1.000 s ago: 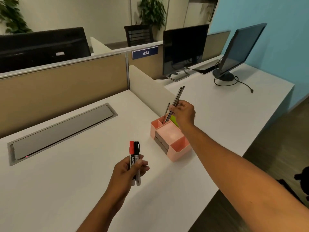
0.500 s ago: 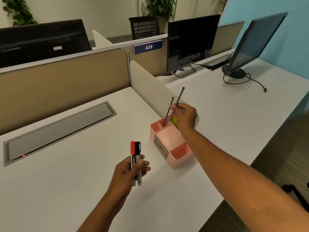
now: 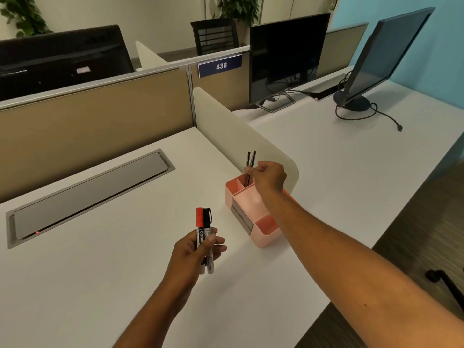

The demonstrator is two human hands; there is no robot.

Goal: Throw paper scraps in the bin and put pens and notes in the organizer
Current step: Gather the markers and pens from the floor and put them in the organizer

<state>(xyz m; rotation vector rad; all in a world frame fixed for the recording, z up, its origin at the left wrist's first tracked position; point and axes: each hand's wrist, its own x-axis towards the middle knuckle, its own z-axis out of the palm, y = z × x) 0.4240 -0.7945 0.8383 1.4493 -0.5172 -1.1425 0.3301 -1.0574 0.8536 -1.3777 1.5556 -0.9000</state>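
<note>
A pink desk organizer (image 3: 266, 234) stands on the white desk (image 3: 100, 272) beside a low cream divider. Two thin dark pens (image 3: 251, 162) stand nearly upright in its back compartment. My right hand (image 3: 268, 177) is at those pens, with the fingertips pinched on their shafts just above the compartment. My left hand (image 3: 198, 249) hovers over the desk in front of the organizer, gripping two markers (image 3: 204, 229), one with a red cap and one with a black cap, caps pointing up.
A grey cable hatch (image 3: 88, 194) is set into the desk at the left. The cream divider (image 3: 238, 136) separates this desk from the neighbouring one, which holds two monitors (image 3: 286, 59) and a loose cable. The desk's front edge runs diagonally at the right.
The two thin pens have gone down from a slant into the organizer's back compartment and now stand nearly upright. My left hand with the markers has stayed in place.
</note>
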